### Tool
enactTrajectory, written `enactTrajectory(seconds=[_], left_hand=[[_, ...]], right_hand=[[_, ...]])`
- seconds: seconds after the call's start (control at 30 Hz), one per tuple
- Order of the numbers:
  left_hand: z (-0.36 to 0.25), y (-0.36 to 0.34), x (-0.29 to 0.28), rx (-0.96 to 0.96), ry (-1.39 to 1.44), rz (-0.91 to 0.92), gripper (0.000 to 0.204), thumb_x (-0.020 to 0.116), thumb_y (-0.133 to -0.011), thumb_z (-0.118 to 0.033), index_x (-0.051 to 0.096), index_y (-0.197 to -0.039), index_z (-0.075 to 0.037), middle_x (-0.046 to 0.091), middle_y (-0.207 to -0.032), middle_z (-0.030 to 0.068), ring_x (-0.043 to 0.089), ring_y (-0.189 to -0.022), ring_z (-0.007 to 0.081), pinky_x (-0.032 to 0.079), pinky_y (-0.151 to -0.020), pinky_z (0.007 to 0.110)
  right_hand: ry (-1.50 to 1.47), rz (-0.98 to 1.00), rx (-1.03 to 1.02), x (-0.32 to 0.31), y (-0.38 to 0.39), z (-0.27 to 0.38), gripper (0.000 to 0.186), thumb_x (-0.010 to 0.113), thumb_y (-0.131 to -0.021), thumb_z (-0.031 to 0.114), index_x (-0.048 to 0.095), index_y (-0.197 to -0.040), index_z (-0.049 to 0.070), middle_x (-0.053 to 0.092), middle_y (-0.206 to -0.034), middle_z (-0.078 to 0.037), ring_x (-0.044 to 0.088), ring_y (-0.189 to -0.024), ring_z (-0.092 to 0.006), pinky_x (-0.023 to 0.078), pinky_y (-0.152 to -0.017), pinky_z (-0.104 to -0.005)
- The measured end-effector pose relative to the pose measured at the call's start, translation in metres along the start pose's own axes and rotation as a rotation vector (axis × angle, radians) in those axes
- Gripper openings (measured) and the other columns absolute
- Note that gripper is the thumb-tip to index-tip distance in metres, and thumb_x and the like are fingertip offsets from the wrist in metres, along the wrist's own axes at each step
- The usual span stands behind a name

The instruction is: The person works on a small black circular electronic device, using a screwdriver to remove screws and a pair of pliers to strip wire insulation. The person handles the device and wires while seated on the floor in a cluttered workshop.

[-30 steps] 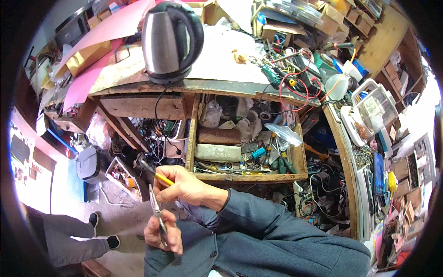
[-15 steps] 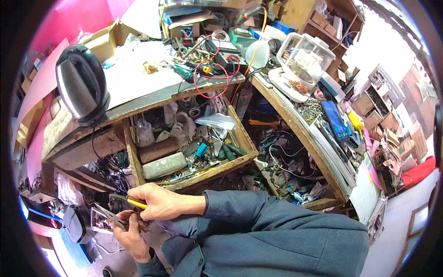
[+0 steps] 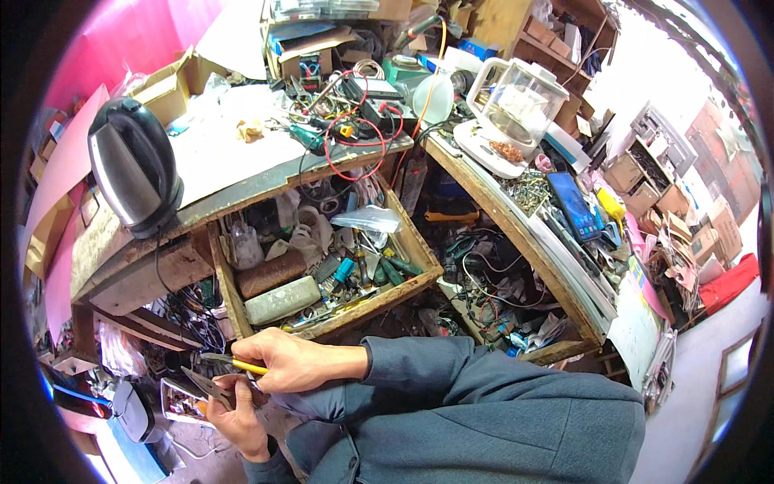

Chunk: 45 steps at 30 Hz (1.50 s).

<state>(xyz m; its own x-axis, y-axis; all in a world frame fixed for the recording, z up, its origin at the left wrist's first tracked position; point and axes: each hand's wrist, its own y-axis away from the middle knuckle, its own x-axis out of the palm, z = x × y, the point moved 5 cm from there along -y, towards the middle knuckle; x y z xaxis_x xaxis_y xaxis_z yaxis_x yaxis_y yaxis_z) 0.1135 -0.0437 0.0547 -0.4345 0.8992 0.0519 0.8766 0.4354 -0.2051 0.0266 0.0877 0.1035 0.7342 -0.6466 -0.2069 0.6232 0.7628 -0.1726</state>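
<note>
My right hand (image 3: 286, 360) is closed around pliers with a yellow handle (image 3: 250, 367); their dark jaws point left. Just below it, my left hand (image 3: 240, 421) grips grey-jawed pliers (image 3: 211, 389), held at a slant with the tips toward the upper left. Both tools are close together, in front of the open drawer. My fingers hide most of the handles, and whether something small sits between the hands cannot be made out.
A wooden drawer (image 3: 355, 310) full of tools stands open beyond my hands. On the bench are a steel kettle (image 3: 133, 169), red test leads (image 3: 355, 173), a glass jug (image 3: 524, 101) and a blue phone (image 3: 574, 206). Below left lies a small bin (image 3: 184, 403).
Both hands have shifted slightly right and down in the picture, and the yellow-handled pliers' jaws now lie flatter. The bench has slid a little left in view. Both hands keep their pliers.
</note>
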Motion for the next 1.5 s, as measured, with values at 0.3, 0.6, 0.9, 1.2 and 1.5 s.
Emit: enactTrajectory(seconds=[0.3,0.6,0.9,1.2,1.5], left_hand=[[0.005,-0.006,0.021,-0.228,0.401,0.061,0.014,0.066,-0.095,-0.009,0.054,-0.095,-0.003,0.055,-0.073,0.0046,0.051,-0.05,0.0132,0.046,-0.046,0.029],[0.016,-0.008,0.052,-0.375,0.521,0.233,0.027,0.066,-0.098,-0.018,0.059,-0.116,0.0,0.064,-0.078,0.0092,0.055,-0.05,0.0153,0.05,-0.045,0.03],[0.015,-0.036,0.073,-0.098,0.222,0.333,0.039,0.05,-0.108,-0.032,0.056,-0.125,0.002,0.059,-0.072,0.0034,0.054,-0.055,0.0088,0.045,-0.052,0.023],[0.031,-0.062,0.093,-0.152,0.254,0.418,0.034,0.051,-0.107,-0.032,0.058,-0.117,0.0,0.058,-0.071,0.0027,0.053,-0.054,0.0074,0.045,-0.049,0.022],[0.039,-0.072,0.093,-0.308,0.202,0.422,0.033,0.055,-0.105,-0.029,0.058,-0.116,0.001,0.059,-0.069,0.0044,0.051,-0.048,0.0085,0.046,-0.045,0.024]], right_hand=[[-0.079,-0.144,-0.033,-0.03,0.02,-0.006,0.017,0.073,-0.081,0.004,0.058,-0.087,-0.001,0.063,-0.079,-0.003,0.055,-0.077,-0.0091,0.047,-0.07,-0.0294],[0.108,-0.235,-0.097,-0.061,0.04,0.018,0.015,0.07,-0.077,0.005,0.057,-0.083,0.001,0.058,-0.075,-0.006,0.055,-0.072,-0.0124,0.045,-0.065,-0.0308],[1.122,-1.187,0.0,-0.25,0.117,0.052,0.009,0.064,-0.079,0.007,0.06,-0.083,0.001,0.063,-0.076,-0.016,0.062,-0.067,-0.028,0.05,-0.063,-0.04],[1.512,-1.565,0.532,-0.35,0.207,0.077,0.013,0.064,-0.083,0.017,0.063,-0.091,0.007,0.071,-0.093,-0.017,0.069,-0.09,-0.0399,0.054,-0.076,-0.0502],[1.552,-1.563,0.693,-0.368,0.217,0.072,0.015,0.063,-0.084,0.018,0.066,-0.094,0.007,0.072,-0.093,-0.019,0.07,-0.09,-0.039,0.055,-0.077,-0.051]])
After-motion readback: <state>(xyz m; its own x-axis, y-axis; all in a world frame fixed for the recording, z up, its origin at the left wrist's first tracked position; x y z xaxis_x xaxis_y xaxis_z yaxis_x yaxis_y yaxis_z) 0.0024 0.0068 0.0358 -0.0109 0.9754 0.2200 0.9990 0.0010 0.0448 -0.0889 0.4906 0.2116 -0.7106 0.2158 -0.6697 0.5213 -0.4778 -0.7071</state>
